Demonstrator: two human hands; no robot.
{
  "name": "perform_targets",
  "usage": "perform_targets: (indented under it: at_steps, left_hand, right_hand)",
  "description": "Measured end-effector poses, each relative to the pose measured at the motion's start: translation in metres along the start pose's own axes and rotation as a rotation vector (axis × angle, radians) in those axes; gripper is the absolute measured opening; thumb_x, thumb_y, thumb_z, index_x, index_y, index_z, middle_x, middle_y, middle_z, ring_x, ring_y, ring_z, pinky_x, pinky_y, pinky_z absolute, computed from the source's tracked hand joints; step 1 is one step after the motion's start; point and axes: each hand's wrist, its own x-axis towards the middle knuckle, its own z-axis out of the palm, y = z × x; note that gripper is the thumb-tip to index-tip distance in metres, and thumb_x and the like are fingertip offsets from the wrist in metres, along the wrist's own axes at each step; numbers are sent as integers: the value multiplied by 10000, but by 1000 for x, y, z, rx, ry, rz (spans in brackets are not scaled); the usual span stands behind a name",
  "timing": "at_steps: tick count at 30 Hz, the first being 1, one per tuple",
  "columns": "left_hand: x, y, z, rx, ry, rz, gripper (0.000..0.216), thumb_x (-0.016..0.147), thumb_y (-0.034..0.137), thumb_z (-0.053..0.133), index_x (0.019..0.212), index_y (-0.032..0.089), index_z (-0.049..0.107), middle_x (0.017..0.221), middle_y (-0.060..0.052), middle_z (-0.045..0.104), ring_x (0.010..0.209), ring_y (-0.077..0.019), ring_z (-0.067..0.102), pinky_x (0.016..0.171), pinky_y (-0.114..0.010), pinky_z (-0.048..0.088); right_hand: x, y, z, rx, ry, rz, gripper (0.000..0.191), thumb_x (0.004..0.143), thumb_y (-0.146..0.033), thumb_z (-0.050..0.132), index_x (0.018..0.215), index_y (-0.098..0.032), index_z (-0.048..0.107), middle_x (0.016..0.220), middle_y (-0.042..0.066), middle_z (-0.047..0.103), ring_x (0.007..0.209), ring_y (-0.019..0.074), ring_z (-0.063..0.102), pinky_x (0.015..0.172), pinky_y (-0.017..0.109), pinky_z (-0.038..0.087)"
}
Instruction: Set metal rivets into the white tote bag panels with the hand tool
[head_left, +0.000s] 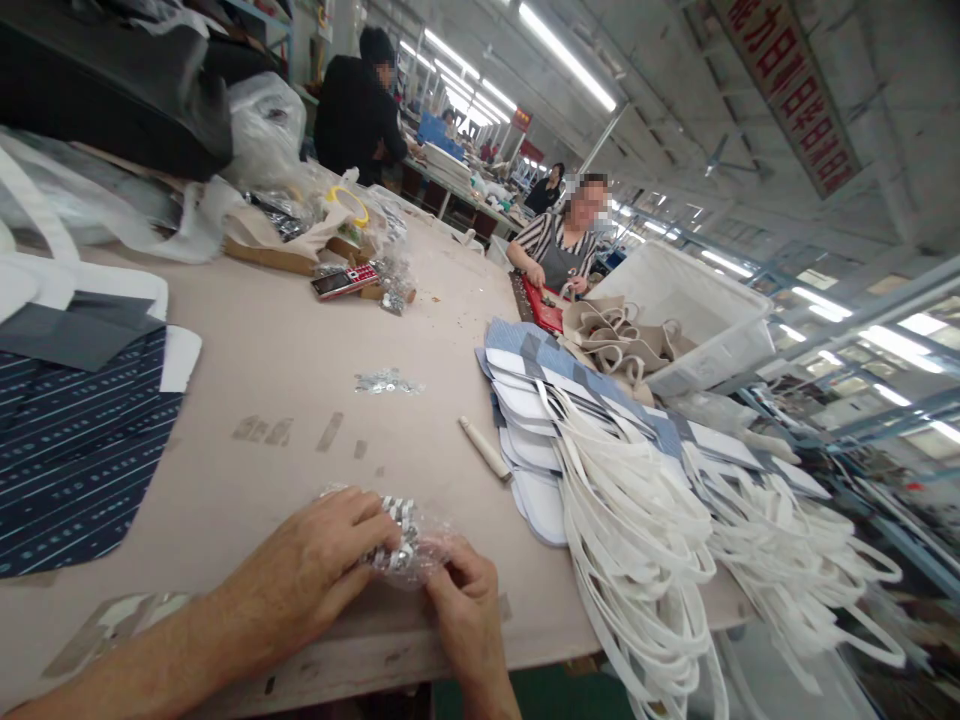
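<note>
Near the table's front edge, a clear plastic bag (405,560) of small shiny metal pieces is between my two hands. My left hand (330,545) has its fingers closed over the bag's left side. At the right end of the bag, my right hand (461,585) pinches the crinkled plastic. Some of the silvery pieces show through the film between my fingers. Farther up the table lies a small loose pile of flat metal pieces (388,381). A short pale wooden stick (484,450) rests to the right, beside the stacked fabric panels.
Blue and white panels (525,440) with long white straps (637,520) overhang the table's right side. Dark striped fabric (82,450) lies left. A red phone (345,282) and yellow tape roll (349,205) sit farther back. A person (562,240) works beside a white bin (690,300).
</note>
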Motion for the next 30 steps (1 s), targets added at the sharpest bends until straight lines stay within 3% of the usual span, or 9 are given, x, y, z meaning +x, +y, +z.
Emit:
perform_targets:
  at_steps: [3,6,12,15,17,20,24,27,30]
  left_hand:
    - [-16,3,19,108,71,46,313,853,11,467,941,243,658,973,-38,679,925,-266,573,835,-403,403]
    - [-29,8,25,158,29,77,290,835,18,521,939,247,665,977,-29,704,916,-264,596,835,-398,432]
    - [-14,-12,-11,130,97,54,462,977,280,620,1436,285,572,1470,-62,632,1353,-266,566,1159,-402,420]
    - [13,-21,-26,138,-119,-108,711,894,351,726,1553,200,504,1529,-133,605,1408,-331,549,1190,-460,431]
    - [31,-19,-31,137,-291,-204,801,835,358,775,1563,162,503,1471,-160,648,1364,-351,590,1156,-463,468]
    - [51,-12,-34,167,-451,-255,732,767,391,818,1433,151,634,1389,-174,687,1300,-370,625,1116,-471,484]
    - [55,-9,-34,170,-486,-256,428,720,453,809,1051,188,749,1105,-127,758,1066,-374,703,910,-445,532]
    - [47,-12,-35,122,-414,-312,324,734,459,760,934,212,699,984,-90,761,950,-347,710,787,-391,494]
    - [38,-16,-40,66,-327,-375,268,763,468,704,877,229,666,914,-63,752,883,-314,700,737,-357,452]
  right_hand:
    - [1,6,-3,148,84,124,141,723,-304,785,814,-199,811,658,-17,648,565,117,516,533,219,429]
    - [-2,7,-14,278,216,263,219,656,-338,836,804,-190,771,662,-27,649,508,86,477,481,193,380]
    - [-23,6,-29,147,106,338,421,705,-544,876,824,-159,757,541,-36,588,456,80,428,454,194,324]
    - [-32,6,-30,147,38,320,507,841,-657,730,839,-154,789,585,9,638,460,88,443,450,205,305]
    - [-34,3,-30,60,15,195,386,839,-553,767,862,-171,822,800,61,740,618,124,576,548,220,420]
    - [-34,-2,-30,-101,-49,127,209,738,-356,859,858,-188,826,872,44,750,770,157,630,681,234,489]
    - [-34,-5,-28,-3,-128,296,290,775,-451,823,793,-172,747,534,-51,559,457,97,459,471,210,382]
    - [-31,-7,-25,96,-68,235,312,744,-460,846,775,-177,718,871,43,756,456,79,523,466,219,424]
    - [-25,-8,-20,131,-119,187,307,754,-441,835,746,-176,679,1156,103,767,474,74,583,475,226,453]
